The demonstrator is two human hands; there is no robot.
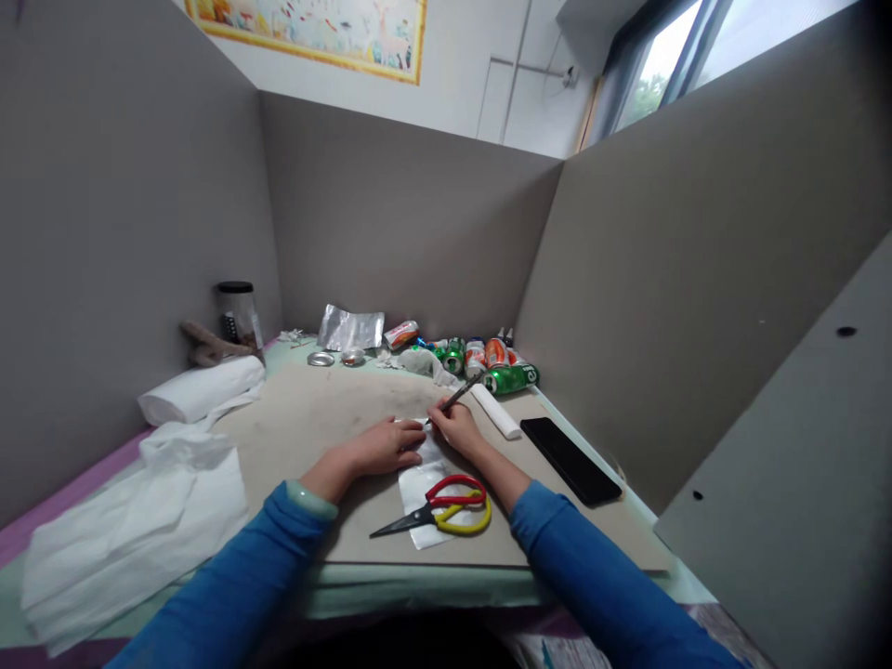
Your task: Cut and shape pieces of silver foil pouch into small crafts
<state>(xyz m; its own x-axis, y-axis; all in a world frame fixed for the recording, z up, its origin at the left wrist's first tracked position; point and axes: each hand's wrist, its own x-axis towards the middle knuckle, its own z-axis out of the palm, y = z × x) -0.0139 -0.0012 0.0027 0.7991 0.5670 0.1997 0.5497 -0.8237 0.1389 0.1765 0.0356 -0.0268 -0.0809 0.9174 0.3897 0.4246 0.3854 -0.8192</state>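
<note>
Head view: a silvery, long, thin sheet-metal strip is the landmark, lying on the flat beige board with its long axis running away from the person, slightly slanted. Both hands are at the strip's far half, about equally near. The left hand reaches in from the strip's left side, palm down, fingers extended close together, their tips resting on it rather than pinching. The right hand, on the strip's right side, pinches a dark, slim pen-like tool, its lower tip pointing down at the strip's far end; whether it touches, one cannot tell. Across the strip's near half lie dark-bladed scissors with red and yellow loop handles, blades pointing left, untouched by either hand
</note>
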